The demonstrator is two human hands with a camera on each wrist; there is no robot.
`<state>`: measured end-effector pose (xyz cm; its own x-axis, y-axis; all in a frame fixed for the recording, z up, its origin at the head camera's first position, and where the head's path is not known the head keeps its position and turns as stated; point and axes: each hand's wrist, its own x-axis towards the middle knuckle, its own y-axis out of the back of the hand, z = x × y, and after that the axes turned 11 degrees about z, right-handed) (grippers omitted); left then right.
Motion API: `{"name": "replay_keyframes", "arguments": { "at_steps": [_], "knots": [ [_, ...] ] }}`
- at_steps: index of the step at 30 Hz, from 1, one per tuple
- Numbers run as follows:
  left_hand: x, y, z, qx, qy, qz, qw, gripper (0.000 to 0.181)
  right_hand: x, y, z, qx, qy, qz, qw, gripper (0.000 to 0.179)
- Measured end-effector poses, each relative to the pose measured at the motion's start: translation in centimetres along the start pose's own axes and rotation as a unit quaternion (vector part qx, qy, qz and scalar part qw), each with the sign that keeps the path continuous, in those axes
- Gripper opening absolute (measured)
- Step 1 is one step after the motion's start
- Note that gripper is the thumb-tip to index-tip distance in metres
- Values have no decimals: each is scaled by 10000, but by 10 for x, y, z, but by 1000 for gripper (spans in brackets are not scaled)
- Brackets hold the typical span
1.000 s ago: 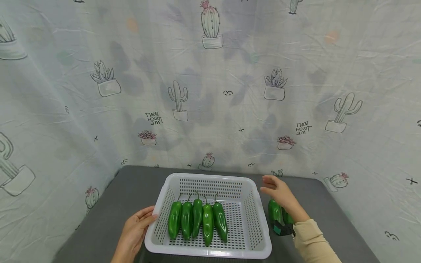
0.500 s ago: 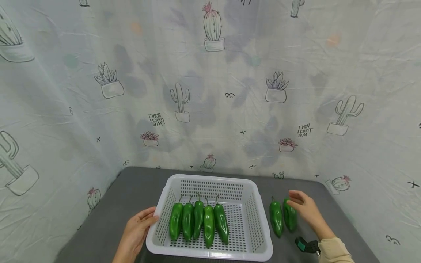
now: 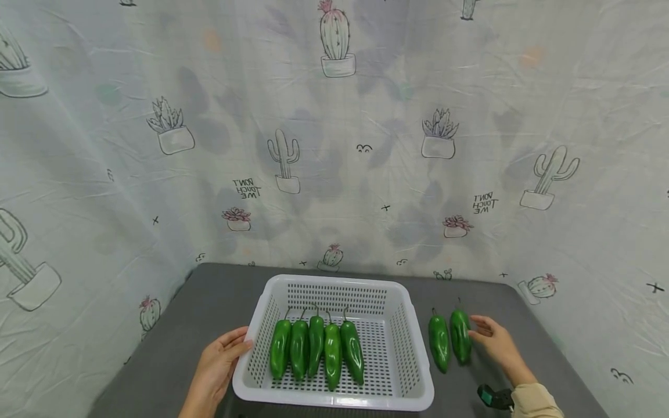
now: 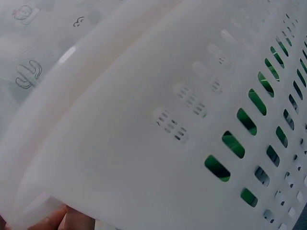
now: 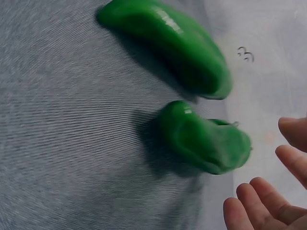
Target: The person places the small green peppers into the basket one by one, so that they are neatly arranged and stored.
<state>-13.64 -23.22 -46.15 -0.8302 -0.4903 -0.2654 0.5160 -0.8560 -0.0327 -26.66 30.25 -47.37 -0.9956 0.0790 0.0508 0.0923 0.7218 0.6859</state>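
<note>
My left hand (image 3: 222, 361) pinches the left rim of a white perforated plastic basket (image 3: 376, 402); a bit of its fingers (image 4: 50, 221) shows below the rim in the left wrist view. Several green chili peppers lie side by side inside, stems toward the back, such as the rightmost chili pepper (image 3: 352, 351). Right of the basket, two more rest on the table: a slimmer green chili pepper (image 3: 439, 342) and a dented green chili pepper (image 3: 461, 337). My right hand (image 3: 496, 345) is beside the dented one, fingers extended and spread; the right wrist view shows fingertips (image 5: 234, 211) near it.
The dark grey table (image 3: 225, 293) extends around the basket. A cloth curtain (image 3: 334, 174) printed with cacti closes off the back and both sides. A black wrist strap with a green patch (image 3: 493, 397) sits at my right wrist.
My right hand has moved right, from beside the basket's right rim to the far side of the dented chili pepper, uncovering both loose ones. The left hand keeps its place on the rim.
</note>
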Motion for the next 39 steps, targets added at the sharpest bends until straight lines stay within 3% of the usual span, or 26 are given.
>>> {"name": "replay_keyframes", "arguments": {
  "at_steps": [15, 24, 39],
  "knots": [
    [-2, 1, -1, -83, 8, 6, 10000, 57, 11, -19, 3, 57, -31, -213, 9998, 55],
    [-1, -1, -1, -127, -37, 53, 9999, 56, 20, -27, 6, -174, 87, -276, 9994, 54],
    [-1, -1, -2, -111, -49, 76, 9999, 56, 25, -31, 10, -273, 293, -168, 9991, 53]
  ]
}}
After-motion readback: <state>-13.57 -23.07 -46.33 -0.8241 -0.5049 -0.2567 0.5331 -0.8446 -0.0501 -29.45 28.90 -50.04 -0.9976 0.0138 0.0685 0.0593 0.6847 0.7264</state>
